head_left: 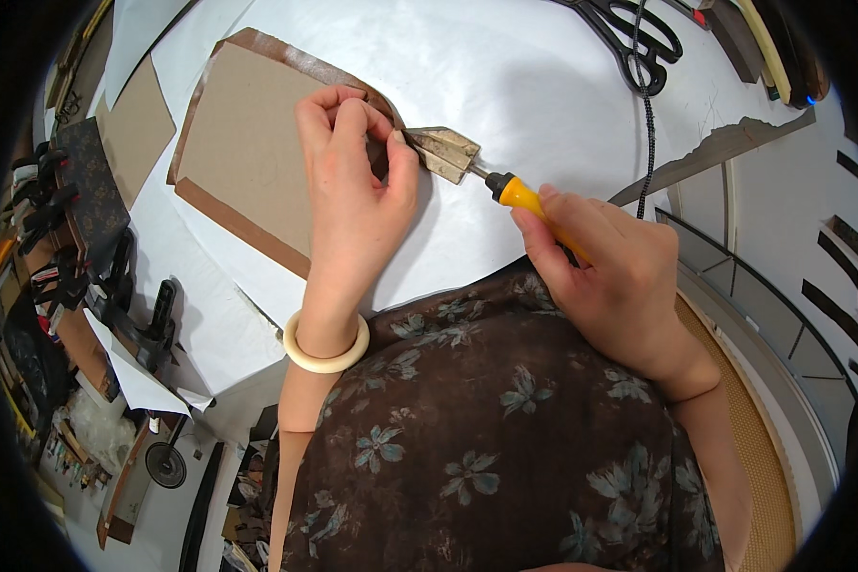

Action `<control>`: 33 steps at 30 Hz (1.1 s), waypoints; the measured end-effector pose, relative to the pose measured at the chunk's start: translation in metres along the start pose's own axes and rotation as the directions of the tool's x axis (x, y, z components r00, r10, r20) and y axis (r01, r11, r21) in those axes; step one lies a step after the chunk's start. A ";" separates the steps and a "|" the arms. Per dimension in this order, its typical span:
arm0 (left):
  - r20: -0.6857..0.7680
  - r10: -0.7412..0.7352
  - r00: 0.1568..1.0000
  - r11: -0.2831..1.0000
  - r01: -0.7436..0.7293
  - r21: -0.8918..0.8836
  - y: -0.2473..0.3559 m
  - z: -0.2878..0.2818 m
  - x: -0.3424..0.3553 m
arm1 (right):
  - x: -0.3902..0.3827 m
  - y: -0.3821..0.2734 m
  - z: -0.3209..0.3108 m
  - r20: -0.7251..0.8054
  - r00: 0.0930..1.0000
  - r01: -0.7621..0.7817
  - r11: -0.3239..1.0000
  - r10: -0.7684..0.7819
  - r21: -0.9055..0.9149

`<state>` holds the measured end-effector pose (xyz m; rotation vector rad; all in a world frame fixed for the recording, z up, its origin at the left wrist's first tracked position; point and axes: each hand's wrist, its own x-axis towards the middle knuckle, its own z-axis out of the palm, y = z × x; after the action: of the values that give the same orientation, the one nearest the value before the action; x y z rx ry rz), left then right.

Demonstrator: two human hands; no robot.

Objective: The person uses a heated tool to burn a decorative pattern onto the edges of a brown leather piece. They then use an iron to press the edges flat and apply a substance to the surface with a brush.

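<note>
A beige panel [248,153] with brown leather edging [248,229] lies on the white-covered table [515,86]. My left hand [357,172], with a cream bangle [326,365] on its wrist, rests over the panel's right part. Its thumb and fingers are pinched together at the brown edge. My right hand [610,267] is closed round the yellow handle of a hand tool [520,194]. The tool has a black collar, a thin metal shaft and a wide, wedge-shaped, stained metal head [445,153]. That head's tip meets the panel's edge beside my left fingertips; my fingers hide the exact contact.
Large black-handled scissors [629,43] lie at the far right, crossed by a black cord [648,124]. A grey strip with a ragged edge [725,148] sits to the right. At left are a dark patterned piece [91,191] and several black clamps [52,214].
</note>
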<state>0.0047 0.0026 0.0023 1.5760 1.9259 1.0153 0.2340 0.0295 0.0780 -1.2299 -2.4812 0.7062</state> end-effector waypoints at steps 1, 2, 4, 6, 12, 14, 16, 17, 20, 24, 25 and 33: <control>-0.003 0.000 1.000 1.000 0.000 -0.003 0.000 0.000 0.000 | 0.000 -0.001 -0.001 0.004 1.000 0.006 1.000 -0.006 -0.010; -0.007 0.000 1.000 1.000 0.000 -0.005 -0.001 0.000 -0.001 | 0.001 -0.002 -0.001 0.009 1.000 0.012 1.000 -0.012 -0.020; -0.007 -0.039 0.999 0.998 0.039 -0.055 0.000 -0.002 -0.002 | 0.002 -0.003 -0.001 0.011 1.000 0.027 0.999 -0.027 -0.025; -0.010 -0.069 0.998 0.986 0.067 -0.151 -0.005 -0.005 -0.003 | 0.003 -0.004 -0.001 0.017 0.999 0.036 0.999 -0.035 -0.032; -0.076 -0.028 0.997 0.968 0.008 -0.250 -0.013 -0.028 -0.017 | 0.010 -0.013 -0.003 0.068 0.997 0.033 0.999 -0.030 -0.042; -0.038 0.010 0.999 1.000 -0.010 -0.006 -0.001 -0.039 -0.027 | 0.014 -0.018 -0.001 0.084 0.996 0.033 0.998 -0.029 -0.046; 0.004 -0.012 1.000 0.987 0.011 0.159 0.002 -0.047 -0.036 | 0.017 -0.021 0.005 0.078 0.994 0.075 0.997 -0.077 0.023; 0.025 -0.002 1.000 0.979 -0.003 0.203 -0.001 -0.049 -0.040 | 0.018 -0.022 0.008 0.074 0.992 0.095 0.994 -0.099 0.057; 0.061 0.006 0.998 0.954 -0.025 0.300 -0.007 -0.045 -0.051 | 0.011 -0.001 0.016 -0.027 0.995 0.097 0.965 -0.093 0.244; 0.095 0.101 0.990 0.875 -0.134 0.466 -0.008 -0.046 -0.052 | 0.008 0.011 -0.015 -0.039 0.972 -0.192 0.877 0.232 0.441; 0.145 0.148 0.978 0.814 -0.204 0.544 -0.008 -0.047 -0.052 | 0.009 0.016 -0.018 -0.068 0.959 -0.206 0.843 0.275 0.496; 0.000 0.477 0.879 0.502 -0.272 0.821 0.017 -0.124 -0.039 | 0.022 0.025 -0.014 -0.279 0.945 0.175 0.456 0.170 0.873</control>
<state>-0.0661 -0.0659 0.0890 2.5860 2.4540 0.4313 0.2440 0.0640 0.0765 -0.7844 -1.3863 1.4185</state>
